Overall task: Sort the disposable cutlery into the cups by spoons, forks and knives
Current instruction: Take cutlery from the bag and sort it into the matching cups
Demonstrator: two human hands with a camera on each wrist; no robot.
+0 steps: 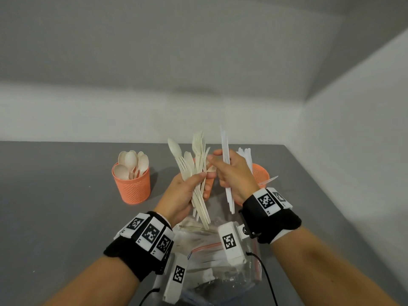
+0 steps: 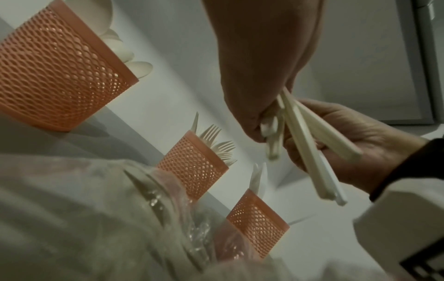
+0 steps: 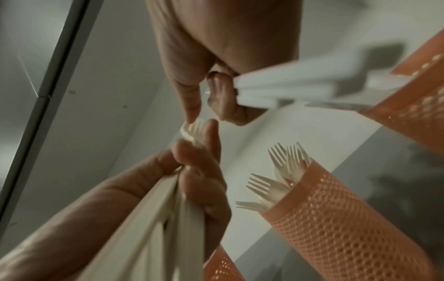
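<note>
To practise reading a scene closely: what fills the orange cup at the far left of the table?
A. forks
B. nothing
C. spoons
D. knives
C: in the head view, rounded spoon bowls stand up out of the leftmost orange cup, while the forks sit in another cup.

A clear zip bag (image 1: pixel 212 261) lies on the grey table (image 1: pixel 55 195) near white walls (image 1: pixel 353 107).

mixed cream cutlery bundle (image 1: pixel 196 173) upright above table, three orange mesh cups (image 1: pixel 132 184) behind
</note>
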